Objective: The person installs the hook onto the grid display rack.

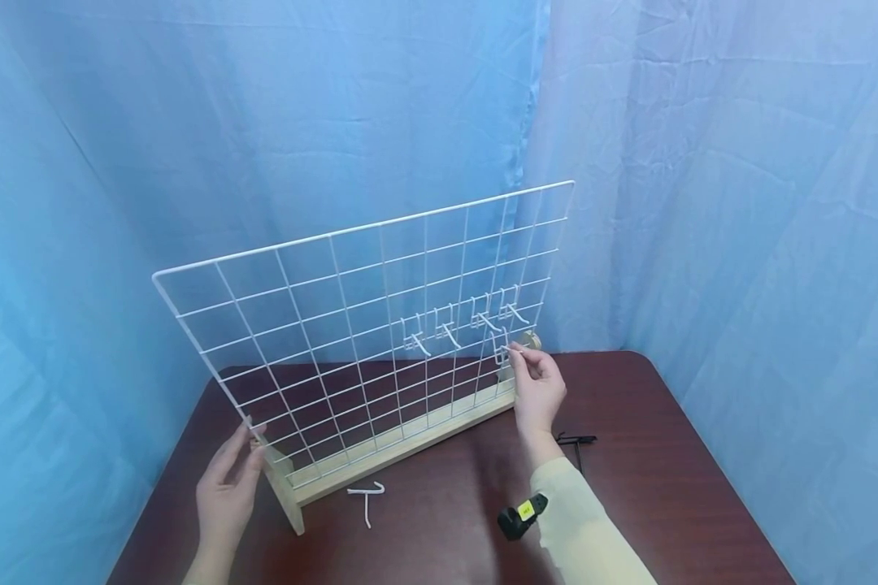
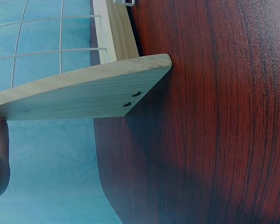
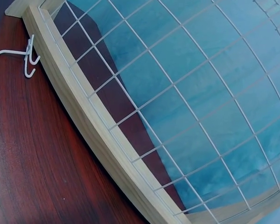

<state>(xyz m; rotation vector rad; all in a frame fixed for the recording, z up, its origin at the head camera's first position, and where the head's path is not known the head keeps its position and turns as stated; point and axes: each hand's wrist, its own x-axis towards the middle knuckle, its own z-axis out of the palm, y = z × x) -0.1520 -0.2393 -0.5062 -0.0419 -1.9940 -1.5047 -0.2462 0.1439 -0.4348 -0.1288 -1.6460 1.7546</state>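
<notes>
A white wire grid panel (image 1: 307,325) stands tilted in a wooden base with end boards. At the near left, my left hand (image 1: 227,496) grips the upper edge of the end board (image 1: 284,491). The left wrist view shows a fingertip against the outer face of that wooden board (image 2: 88,95). My right hand (image 1: 537,390) pinches a white wire hook (image 1: 501,354) against the grid at the lower right. Several white hooks (image 1: 449,335) hang in a row just above and left of it. One loose white hook (image 1: 367,492) lies on the table in front of the base.
The dark red wood table (image 1: 424,536) has a far edge behind the stand. A black thin-legged object (image 1: 578,441) lies right of my right forearm. A black device with a yellow label (image 1: 523,516) sits at my right wrist. Blue curtains (image 1: 263,122) surround the table.
</notes>
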